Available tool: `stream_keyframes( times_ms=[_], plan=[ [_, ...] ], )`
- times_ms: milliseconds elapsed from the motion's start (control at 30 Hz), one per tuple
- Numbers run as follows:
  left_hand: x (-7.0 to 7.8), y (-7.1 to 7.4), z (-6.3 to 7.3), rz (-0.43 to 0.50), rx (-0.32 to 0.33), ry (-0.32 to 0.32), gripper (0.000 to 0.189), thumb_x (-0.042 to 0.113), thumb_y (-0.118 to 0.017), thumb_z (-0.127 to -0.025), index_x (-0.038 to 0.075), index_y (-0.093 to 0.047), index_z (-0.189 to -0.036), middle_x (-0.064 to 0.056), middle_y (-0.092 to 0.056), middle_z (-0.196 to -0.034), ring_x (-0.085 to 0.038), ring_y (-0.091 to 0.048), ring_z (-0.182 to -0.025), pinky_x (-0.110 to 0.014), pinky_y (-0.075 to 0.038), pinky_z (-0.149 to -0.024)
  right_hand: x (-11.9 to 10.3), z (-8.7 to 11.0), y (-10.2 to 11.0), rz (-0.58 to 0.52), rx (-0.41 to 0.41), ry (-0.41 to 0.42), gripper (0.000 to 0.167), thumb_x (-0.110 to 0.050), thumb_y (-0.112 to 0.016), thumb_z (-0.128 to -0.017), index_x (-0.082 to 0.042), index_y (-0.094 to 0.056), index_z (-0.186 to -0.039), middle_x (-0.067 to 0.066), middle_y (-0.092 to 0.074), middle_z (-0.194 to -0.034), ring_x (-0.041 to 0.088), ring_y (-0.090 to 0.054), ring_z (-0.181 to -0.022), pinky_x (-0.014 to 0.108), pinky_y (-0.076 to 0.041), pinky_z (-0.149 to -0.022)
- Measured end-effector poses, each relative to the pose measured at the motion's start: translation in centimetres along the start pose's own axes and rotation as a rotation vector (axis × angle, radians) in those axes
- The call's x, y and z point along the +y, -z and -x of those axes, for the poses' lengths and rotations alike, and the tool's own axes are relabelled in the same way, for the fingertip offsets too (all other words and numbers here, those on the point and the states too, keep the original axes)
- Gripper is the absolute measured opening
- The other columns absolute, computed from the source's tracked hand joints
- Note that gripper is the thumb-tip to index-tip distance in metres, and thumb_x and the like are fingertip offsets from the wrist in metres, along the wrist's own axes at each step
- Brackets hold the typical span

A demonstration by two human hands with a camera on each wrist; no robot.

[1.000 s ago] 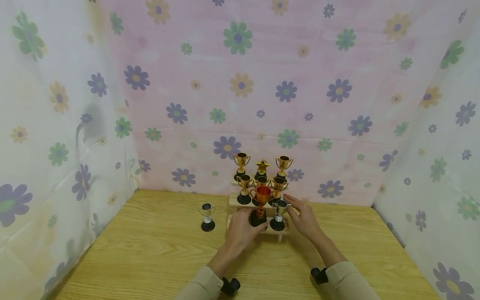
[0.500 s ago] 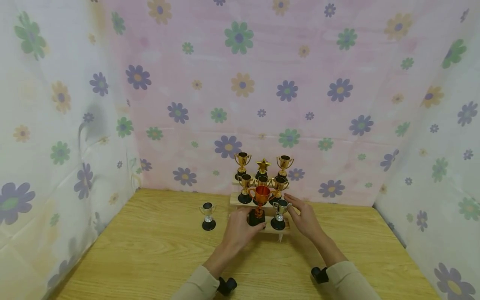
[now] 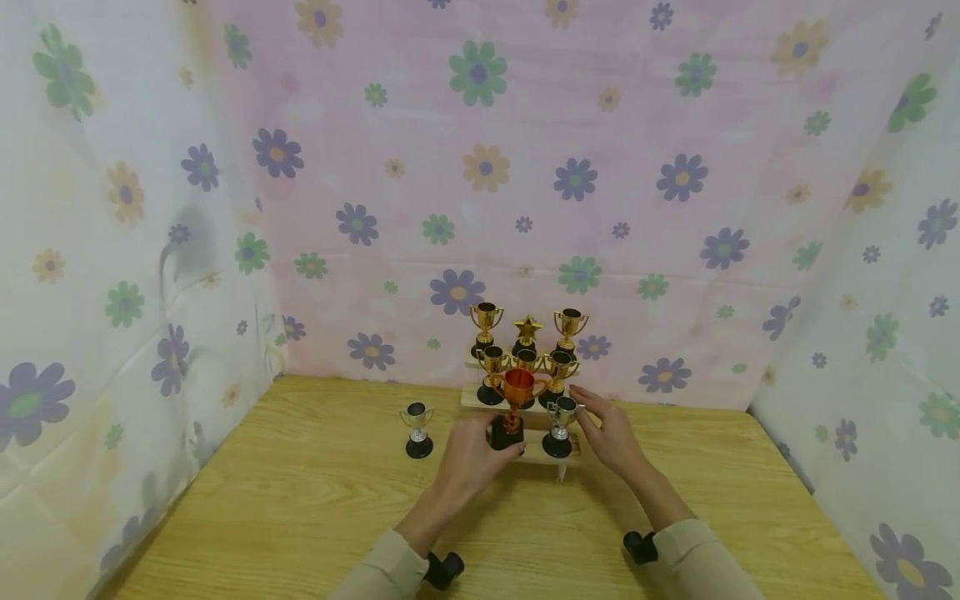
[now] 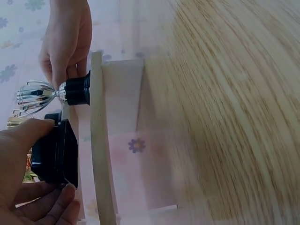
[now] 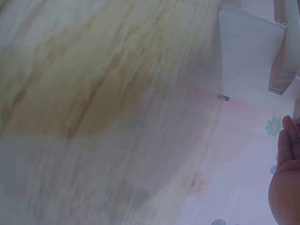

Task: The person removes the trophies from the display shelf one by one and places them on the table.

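Observation:
My left hand grips a bronze-coloured trophy cup by its black base, thumb on one side and fingers on the other. In the left wrist view a gap shows between that base and the bottom step of the wooden stand. A silver trophy cup stands upright on the bottom step's right side. Close beside it, my right hand rests at the stand's right end with fingers fairly straight; whether they touch the stand I cannot tell. The right wrist view shows only part of this hand.
Another silver trophy cup stands on the wood-grain table, left of the stand. Gold cups line the middle step. On the top step a gold star trophy stands between two gold cups. A flowered cloth hangs behind.
My left hand has shifted a little to the left, carrying the bronze trophy cup away from the silver one. The right hand has stayed about where it was.

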State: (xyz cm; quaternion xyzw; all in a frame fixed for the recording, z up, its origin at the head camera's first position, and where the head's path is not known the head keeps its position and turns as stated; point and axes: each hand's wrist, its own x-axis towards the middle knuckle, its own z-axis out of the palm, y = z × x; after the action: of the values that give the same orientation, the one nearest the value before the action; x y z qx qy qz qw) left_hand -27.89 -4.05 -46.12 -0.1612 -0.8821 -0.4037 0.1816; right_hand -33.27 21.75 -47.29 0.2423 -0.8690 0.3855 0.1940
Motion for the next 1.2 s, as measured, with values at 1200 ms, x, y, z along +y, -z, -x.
stream_keyframes(
  times_ms=[1200],
  plan=[
    [-2.2,2.7,1.5,-0.046,0.057,0.013,0.046,0.029,-0.088,-0.081,0.006,-0.073,-0.117,-0.007,-0.074,-0.108,-0.023,-0.070,-0.096,-0.038,-0.057,-0.076,-0.2,0.1,0.0,0.008,0.002,0.006,0.035,-0.006,-0.055,-0.104,0.005,-0.061,-0.137,0.021,-0.057,-0.145,0.043,-0.052,-0.134,0.062,-0.044,-0.104]
  ],
)
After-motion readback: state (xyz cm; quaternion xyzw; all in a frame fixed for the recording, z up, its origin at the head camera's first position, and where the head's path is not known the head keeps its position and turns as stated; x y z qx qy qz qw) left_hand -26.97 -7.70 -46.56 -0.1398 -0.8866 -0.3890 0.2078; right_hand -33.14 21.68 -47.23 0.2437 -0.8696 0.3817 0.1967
